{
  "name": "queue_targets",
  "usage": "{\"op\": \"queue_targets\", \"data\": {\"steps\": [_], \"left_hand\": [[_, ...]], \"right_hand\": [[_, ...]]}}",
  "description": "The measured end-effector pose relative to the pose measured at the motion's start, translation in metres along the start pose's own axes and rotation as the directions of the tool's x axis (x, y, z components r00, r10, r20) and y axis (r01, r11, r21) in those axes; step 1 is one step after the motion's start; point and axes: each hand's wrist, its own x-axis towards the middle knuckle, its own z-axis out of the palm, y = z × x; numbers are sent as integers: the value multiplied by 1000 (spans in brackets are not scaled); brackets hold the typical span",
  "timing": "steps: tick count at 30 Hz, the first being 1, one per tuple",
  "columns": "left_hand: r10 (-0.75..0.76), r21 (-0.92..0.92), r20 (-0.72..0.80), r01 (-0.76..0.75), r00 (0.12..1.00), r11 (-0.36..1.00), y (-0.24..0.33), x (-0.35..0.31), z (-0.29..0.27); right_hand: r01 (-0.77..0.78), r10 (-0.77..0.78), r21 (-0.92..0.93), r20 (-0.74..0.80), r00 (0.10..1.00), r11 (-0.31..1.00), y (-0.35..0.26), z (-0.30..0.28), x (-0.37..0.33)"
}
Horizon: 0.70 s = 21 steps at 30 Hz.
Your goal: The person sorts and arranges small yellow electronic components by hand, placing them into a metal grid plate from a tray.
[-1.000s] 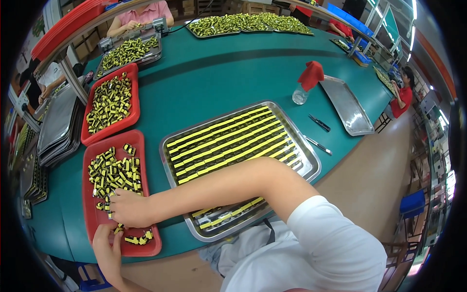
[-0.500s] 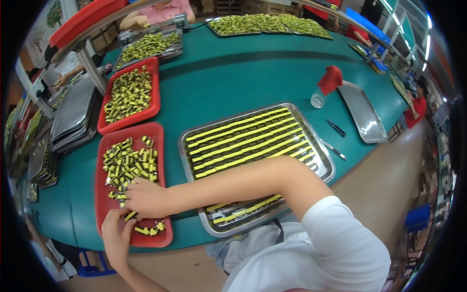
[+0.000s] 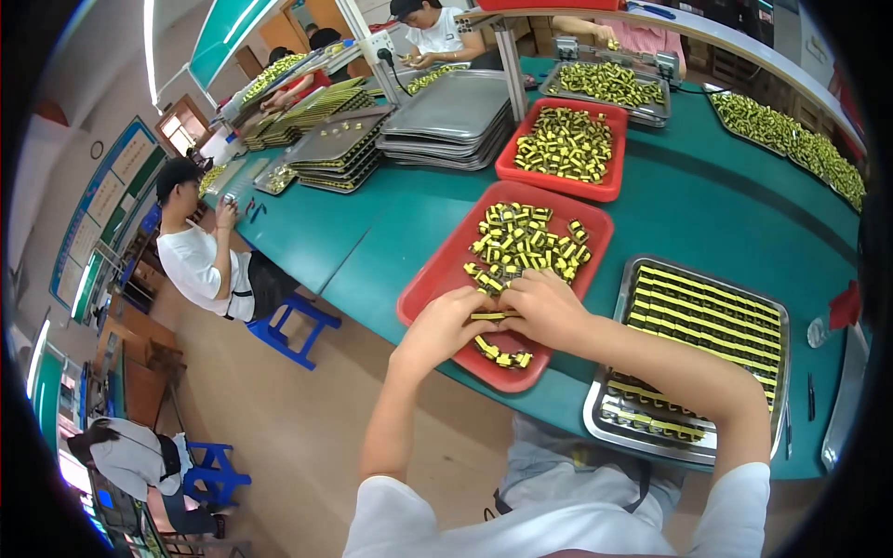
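Note:
Over the near red tray [image 3: 437, 270], my left hand [image 3: 439, 327] and my right hand [image 3: 547, 305] meet, fingers closed. Between their fingertips is a short row of small black-and-yellow components [image 3: 493, 316], which look like taped coils or transformers; the fingers partly cover it. A loose pile of the same components [image 3: 528, 237] fills the tray beyond my hands. Just below them, another short curved row [image 3: 502, 353] lies in the near end. My right forearm passes over the corner of a metal tray [image 3: 779, 372], where components stand in straight yellow-striped rows.
Behind stands a second red tray [image 3: 609, 177] heaped with components. Stacked metal trays [image 3: 451, 93] sit at the far left on the green table [image 3: 372, 270]. Tweezers [image 3: 811, 395] lie right of the metal tray. A person [image 3: 200, 251] sits on a blue stool to the left.
The view has swung left, so the trays appear farther right. My right hand has come from the pile to my left hand, and both now grip the short row.

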Motion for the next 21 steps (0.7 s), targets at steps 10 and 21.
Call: {"op": "queue_targets", "data": {"steps": [10,21], "left_hand": [[17,14,11,-17,1000,1000,-8,5,-4],[-46,-7,-20,46,999,999,4,-3,-3]], "right_hand": [[24,-25,-19,-42,999,1000,8,7,5],[70,-74,-72,-53,996,995,1,9,6]]}}
